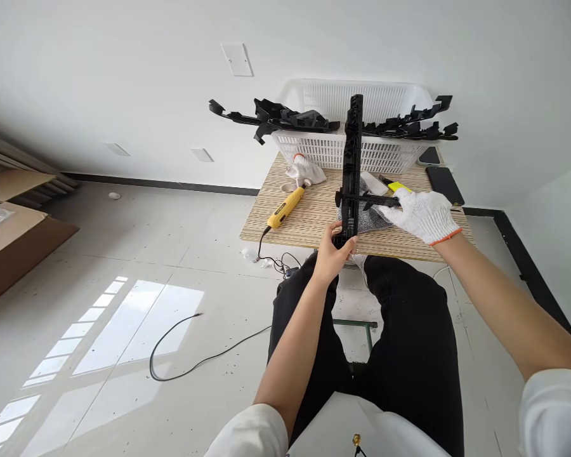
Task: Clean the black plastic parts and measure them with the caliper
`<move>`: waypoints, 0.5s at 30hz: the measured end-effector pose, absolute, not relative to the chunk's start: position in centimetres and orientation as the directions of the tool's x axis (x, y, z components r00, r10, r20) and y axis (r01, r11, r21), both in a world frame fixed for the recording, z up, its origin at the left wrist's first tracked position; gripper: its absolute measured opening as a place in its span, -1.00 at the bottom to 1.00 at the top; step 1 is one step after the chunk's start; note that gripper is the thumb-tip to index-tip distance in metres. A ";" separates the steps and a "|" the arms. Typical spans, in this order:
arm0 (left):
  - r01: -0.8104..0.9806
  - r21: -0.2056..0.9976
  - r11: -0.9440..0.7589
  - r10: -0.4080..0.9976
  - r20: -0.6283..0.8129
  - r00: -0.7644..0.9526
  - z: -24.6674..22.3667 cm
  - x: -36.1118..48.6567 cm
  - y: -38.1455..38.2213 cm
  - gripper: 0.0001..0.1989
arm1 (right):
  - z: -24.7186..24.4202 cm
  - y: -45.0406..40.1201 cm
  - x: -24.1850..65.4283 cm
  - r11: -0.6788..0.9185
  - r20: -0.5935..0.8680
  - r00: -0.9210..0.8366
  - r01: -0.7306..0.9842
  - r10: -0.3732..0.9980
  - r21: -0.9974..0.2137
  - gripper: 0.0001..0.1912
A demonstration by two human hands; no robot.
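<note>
Two grips share the work: the bare left grip (332, 257) closes around the near end of a long black plastic part (351, 152), fingers and thumb on either side, while the gloved right grip (423, 214) pinches the outer end of a thin black crosspiece (374, 199). That crosspiece meets the long part just beyond the left grip; whether it is joined there or only lies against it, I cannot tell. The long part runs forward from the left grip, its far end seen in front of the basket. To handle it well, the left grip should stay firm and square at the base, as so long a piece would probably swing on a loose hold, and the right grip should use light, even pressure in line with the crosspiece, since thin plastic may bend or snap if twisted. Under and just beyond the crosspiece is a grey cloth (368, 222) on the bench (266, 219). Left of the left grip lie a yellow corded tool (285, 208) and a white glove (309, 171); beyond the right grip are a yellow item (398, 187) and a dark phone (445, 184). Farther ahead of both, a white basket (309, 151) bears more black parts (409, 130).
</note>
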State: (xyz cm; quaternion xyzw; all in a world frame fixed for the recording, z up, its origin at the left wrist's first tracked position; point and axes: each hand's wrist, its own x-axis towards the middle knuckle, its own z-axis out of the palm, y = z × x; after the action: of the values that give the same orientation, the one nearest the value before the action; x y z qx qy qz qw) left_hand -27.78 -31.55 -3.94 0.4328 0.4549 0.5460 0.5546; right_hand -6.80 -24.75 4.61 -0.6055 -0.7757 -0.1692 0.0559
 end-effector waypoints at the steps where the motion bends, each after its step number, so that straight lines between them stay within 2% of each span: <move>1: -0.214 0.976 0.031 0.999 -0.033 -0.008 -3.9 -27.8 -31.6 -0.49 | 4.6 -24.7 -7.0 0.206 0.288 -0.259 0.958 0.922 0.201 -0.26; 7: -0.215 0.975 0.050 0.999 -0.050 0.005 -3.8 -28.3 -31.7 -0.48 | 5.4 -24.9 -7.3 0.245 0.214 -0.310 0.927 0.926 0.283 -0.39; 11: -0.225 0.973 0.042 0.999 -0.041 0.009 -3.9 -28.4 -31.6 -0.47 | 5.6 -25.2 -7.6 0.234 0.211 -0.303 0.925 0.929 0.299 -0.35; 15: -0.235 0.971 0.044 0.999 -0.038 0.032 -4.0 -28.4 -31.5 -0.47 | 5.7 -25.1 -7.6 0.263 0.143 -0.310 0.925 0.940 0.274 -0.29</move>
State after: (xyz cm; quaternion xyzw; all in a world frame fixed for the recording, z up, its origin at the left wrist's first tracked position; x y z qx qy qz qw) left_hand -28.44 -31.47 -3.97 0.4334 0.4404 0.5385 0.5729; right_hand -7.64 -25.10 5.67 -0.5869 -0.7944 -0.1546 -0.0241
